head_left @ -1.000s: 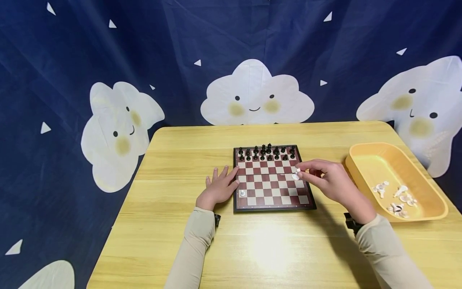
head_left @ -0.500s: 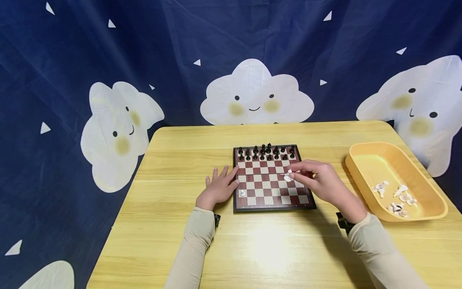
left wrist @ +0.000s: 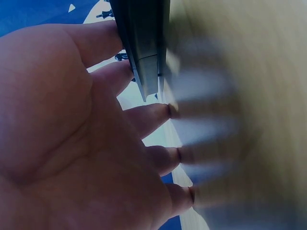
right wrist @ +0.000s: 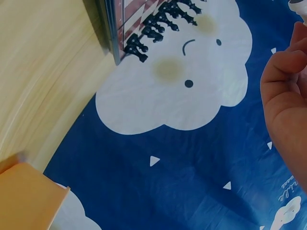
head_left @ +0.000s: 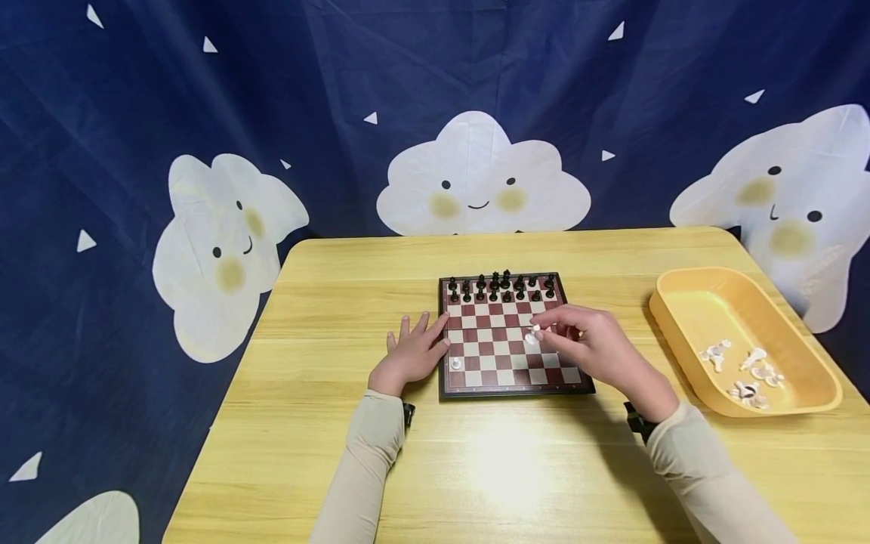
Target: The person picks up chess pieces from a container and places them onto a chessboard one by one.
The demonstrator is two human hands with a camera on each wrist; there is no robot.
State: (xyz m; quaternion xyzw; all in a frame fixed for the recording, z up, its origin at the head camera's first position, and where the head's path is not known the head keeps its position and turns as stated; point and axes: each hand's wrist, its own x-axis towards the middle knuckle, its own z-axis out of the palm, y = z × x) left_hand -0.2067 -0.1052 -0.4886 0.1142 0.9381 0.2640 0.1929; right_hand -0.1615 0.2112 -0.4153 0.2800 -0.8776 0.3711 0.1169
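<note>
My right hand [head_left: 591,344] pinches a white chess piece [head_left: 532,337] between thumb and fingers above the right half of the chessboard [head_left: 503,363]; its exact kind is too small to tell. In the right wrist view part of a white piece [right wrist: 298,5] shows at the fingertips. My left hand [head_left: 408,357] rests with spread fingers at the board's left edge, and in the left wrist view the thumb and a finger touch the board's side [left wrist: 144,52]. One white piece [head_left: 456,363] stands near the board's front left corner. Black chess pieces [head_left: 495,283] fill the two far rows.
A yellow plastic bin [head_left: 714,298] with several loose white pieces [head_left: 748,391] stands on the wooden table [head_left: 326,302] to the right of the board. Behind the table hangs a dark blue curtain [head_left: 340,91] printed with clouds.
My right hand has moved left over the board, carrying the white piece from the right edge toward the middle. The left hand has stayed in place.
</note>
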